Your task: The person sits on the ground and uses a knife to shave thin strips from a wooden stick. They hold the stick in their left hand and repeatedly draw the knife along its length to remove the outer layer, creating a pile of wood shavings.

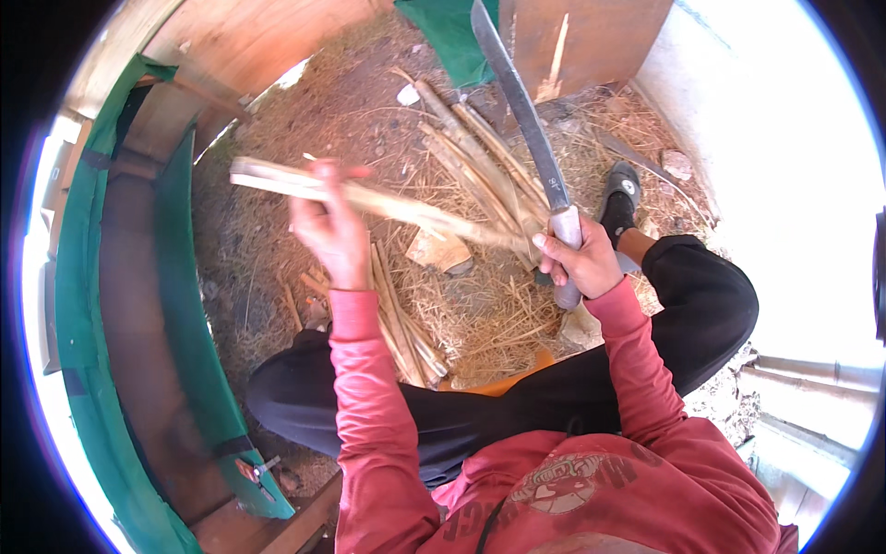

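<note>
A long, pale split stick (415,210) slants across in front of me, its left end higher than its right. My left hand (332,231) is closed around it toward the left end, slightly blurred. In my right hand (589,257) is a machete (533,125), gripped by its greyish handle with the long dark blade pointing up and away. The stick's right end reaches close to my right fingers; whether they touch it I cannot tell. Under the stick, a flat chunk of wood (437,249) lies on the straw.
Several long sticks (461,152) lie in a pile beyond my hands, and more split pieces (397,319) rest by my left leg. Green-covered boards (180,268) stand at left. A white wall (766,138) rises at right, near my shoe (622,189).
</note>
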Demonstrator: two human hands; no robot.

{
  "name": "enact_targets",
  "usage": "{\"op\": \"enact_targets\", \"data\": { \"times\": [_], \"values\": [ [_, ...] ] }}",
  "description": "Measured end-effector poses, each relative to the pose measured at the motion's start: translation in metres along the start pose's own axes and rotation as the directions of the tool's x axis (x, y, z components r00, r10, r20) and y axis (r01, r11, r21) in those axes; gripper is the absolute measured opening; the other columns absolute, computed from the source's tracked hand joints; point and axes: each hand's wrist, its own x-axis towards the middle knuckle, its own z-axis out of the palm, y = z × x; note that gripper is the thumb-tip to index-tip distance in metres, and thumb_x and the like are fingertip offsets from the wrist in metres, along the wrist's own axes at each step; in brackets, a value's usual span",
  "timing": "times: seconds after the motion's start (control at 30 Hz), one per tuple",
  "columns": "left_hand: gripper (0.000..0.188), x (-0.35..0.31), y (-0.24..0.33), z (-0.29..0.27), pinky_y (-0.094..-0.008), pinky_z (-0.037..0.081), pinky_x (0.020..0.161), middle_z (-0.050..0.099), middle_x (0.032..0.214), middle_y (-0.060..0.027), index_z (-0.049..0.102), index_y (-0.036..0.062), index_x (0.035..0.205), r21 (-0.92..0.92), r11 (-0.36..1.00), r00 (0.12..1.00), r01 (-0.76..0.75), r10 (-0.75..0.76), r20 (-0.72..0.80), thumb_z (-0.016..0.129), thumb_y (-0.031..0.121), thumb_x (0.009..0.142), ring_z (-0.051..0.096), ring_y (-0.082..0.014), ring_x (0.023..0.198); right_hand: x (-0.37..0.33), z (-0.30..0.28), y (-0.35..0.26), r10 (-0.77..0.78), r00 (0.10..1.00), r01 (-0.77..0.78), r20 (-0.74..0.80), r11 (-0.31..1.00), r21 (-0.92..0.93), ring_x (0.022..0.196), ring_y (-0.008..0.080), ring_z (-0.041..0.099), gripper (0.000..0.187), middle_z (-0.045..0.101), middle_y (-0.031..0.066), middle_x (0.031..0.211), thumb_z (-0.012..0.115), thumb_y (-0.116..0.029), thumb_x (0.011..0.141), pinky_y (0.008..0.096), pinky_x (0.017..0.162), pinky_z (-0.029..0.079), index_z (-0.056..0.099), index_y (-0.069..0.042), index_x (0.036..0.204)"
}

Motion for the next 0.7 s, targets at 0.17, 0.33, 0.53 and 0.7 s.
{"op": "enact_targets", "data": {
  "times": [0.17, 0.33, 0.53, 0.7],
  "values": [
    [0.028, 0.020, 0.010, -0.056, -0.0250, 0.040, 0.051, 0.058, 0.061, -0.0045, 0.054, 0.0077, 0.114, -0.037, 0.986, 0.966, 0.160, -0.164, -0.202, 0.042, 0.029, 0.101, 0.048, -0.0098, 0.050, -0.004, 0.020, 0.040, 0.125, 0.992, -0.125, 0.010, 0.992, -0.016, 0.045, 0.0050, 0.045, 0.020, 0.052, -0.0014, 0.060, 0.071, -0.016, 0.086, 0.0213, 0.040, 0.036, 0.055, -0.005, 0.088],
    [0.028, 0.014, -0.008, -0.071, -0.0275, 0.040, 0.056, 0.046, 0.057, -0.0024, 0.049, 0.0072, 0.103, -0.127, 0.972, 0.909, 0.196, -0.229, -0.349, 0.043, 0.035, 0.102, 0.046, -0.0111, 0.054, -0.012, 0.036, 0.065, 0.209, 0.977, -0.201, 0.029, 0.965, -0.168, 0.049, 0.0069, 0.048, 0.026, 0.054, 0.0001, 0.062, 0.075, -0.022, 0.083, 0.0253, 0.045, 0.040, 0.059, -0.003, 0.087],
    [0.047, 0.007, -0.043, -0.050, -0.0300, 0.031, 0.047, 0.033, 0.057, 0.0008, 0.029, 0.0134, 0.077, -0.300, 0.935, 0.891, 0.187, -0.290, -0.349, 0.042, 0.052, 0.099, 0.035, -0.0123, 0.049, -0.008, 0.047, 0.098, 0.046, 0.995, -0.004, 0.085, 0.899, -0.438, 0.064, 0.0223, 0.055, 0.039, 0.059, 0.0116, 0.070, 0.076, -0.035, 0.080, 0.0368, 0.064, 0.047, 0.060, 0.001, 0.086],
    [0.053, -0.014, -0.074, -0.037, -0.0310, 0.015, 0.041, 0.024, 0.051, 0.0029, 0.026, 0.0167, 0.071, -0.422, 0.872, 0.858, 0.250, -0.401, -0.320, 0.040, 0.061, 0.096, 0.022, -0.0091, 0.044, -0.011, 0.055, 0.125, 0.034, 0.999, -0.012, 0.035, 0.861, -0.508, 0.065, 0.0239, 0.056, 0.041, 0.061, 0.0128, 0.073, 0.077, -0.036, 0.079, 0.0378, 0.065, 0.047, 0.060, 0.001, 0.085]
  ]
}}
